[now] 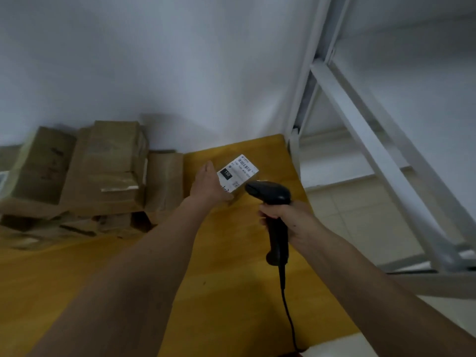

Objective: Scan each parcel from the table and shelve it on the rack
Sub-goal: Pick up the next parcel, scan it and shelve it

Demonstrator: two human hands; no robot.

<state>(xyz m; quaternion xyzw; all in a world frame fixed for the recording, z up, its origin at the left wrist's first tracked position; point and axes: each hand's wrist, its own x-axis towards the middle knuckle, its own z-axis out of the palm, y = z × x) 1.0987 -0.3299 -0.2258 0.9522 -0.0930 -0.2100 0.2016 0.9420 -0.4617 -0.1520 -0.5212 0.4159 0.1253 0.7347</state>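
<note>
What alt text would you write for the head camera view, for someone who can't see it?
A person's left hand holds a small parcel with a white label, while the right hand aims a black corded scanner at it above a yellow table. Cardboard boxes are piled at the left; a white metal rack stands at the right.

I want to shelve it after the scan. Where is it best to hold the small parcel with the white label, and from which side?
Hold the small parcel by its left edge, coming from the left as the left hand does. The label faces up toward the scanner in the right hand, so fingers there would cover the barcode.
</note>
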